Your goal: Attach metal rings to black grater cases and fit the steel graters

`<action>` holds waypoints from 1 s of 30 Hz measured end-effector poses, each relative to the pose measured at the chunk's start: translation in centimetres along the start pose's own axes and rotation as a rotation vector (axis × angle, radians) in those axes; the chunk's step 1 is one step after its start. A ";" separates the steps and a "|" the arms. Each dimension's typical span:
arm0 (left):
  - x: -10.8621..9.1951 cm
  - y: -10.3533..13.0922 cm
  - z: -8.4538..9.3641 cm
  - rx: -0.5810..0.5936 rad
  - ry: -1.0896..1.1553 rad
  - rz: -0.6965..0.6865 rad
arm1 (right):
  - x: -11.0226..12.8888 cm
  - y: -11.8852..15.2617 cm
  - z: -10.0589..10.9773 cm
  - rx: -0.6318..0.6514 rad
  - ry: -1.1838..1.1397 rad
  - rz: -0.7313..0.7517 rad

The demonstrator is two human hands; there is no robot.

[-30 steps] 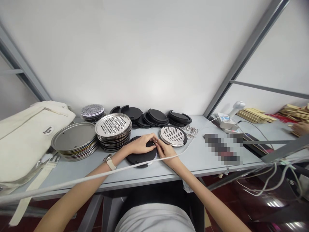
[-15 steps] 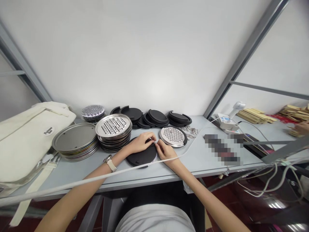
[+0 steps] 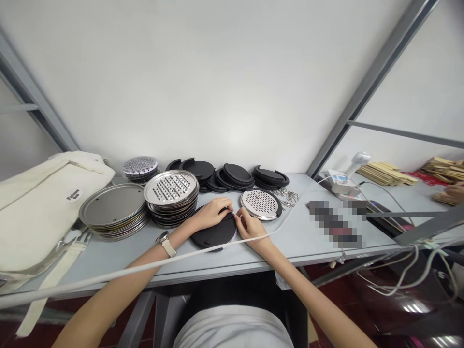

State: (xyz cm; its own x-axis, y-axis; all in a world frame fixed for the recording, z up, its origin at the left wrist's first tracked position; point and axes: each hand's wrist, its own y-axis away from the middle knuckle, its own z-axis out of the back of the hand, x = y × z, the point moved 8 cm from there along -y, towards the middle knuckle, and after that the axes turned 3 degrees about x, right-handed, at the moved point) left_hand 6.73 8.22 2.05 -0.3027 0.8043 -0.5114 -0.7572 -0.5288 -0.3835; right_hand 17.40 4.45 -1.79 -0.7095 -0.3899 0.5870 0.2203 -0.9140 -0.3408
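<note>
A round black disc (image 3: 213, 233) lies on the table between my forearms, with a pale rim showing at its right edge. My left hand (image 3: 214, 213) rests over its upper part, fingers bent and pinched at the disc's right side. Opposite it, my right hand (image 3: 251, 228) is closed, with thumb and forefinger meeting the left fingertips. A small shiny piece glints between the fingertips, too small to name. Just right of my hands sits a silver grater disc (image 3: 261, 203) in a black holder. Several thin metal clips (image 3: 288, 197) lie beyond it.
Stacked grater discs (image 3: 170, 191) and grey round plates (image 3: 112, 208) stand left, beside a white bag (image 3: 47, 208). Black holders (image 3: 235, 176) line the wall. A white cable (image 3: 145, 266) crosses before my arms. At far right are wooden pieces (image 3: 386, 173) and another person's hand (image 3: 455, 192).
My fingertips have shifted slightly at the disc's right edge, and the shiny piece between them shows a little more. The disc stays put; the other person's hand at far right has moved slightly.
</note>
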 end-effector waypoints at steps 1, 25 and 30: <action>0.0 0.0 0.0 -0.004 0.008 -0.004 | -0.1 0.0 0.0 -0.003 -0.005 -0.004; 0.3 -0.1 0.2 -0.016 0.124 0.023 | 2.3 0.9 1.8 -0.173 -0.078 0.230; 0.4 -0.1 0.2 -0.018 0.137 0.035 | 2.2 0.9 1.8 -0.174 -0.056 0.232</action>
State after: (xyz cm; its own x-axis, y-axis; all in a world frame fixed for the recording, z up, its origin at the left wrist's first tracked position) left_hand 6.54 8.62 2.07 -0.2461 0.7416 -0.6241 -0.7369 -0.5614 -0.3765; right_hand 17.28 2.59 0.52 -0.6144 -0.5960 0.5170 0.2508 -0.7688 -0.5882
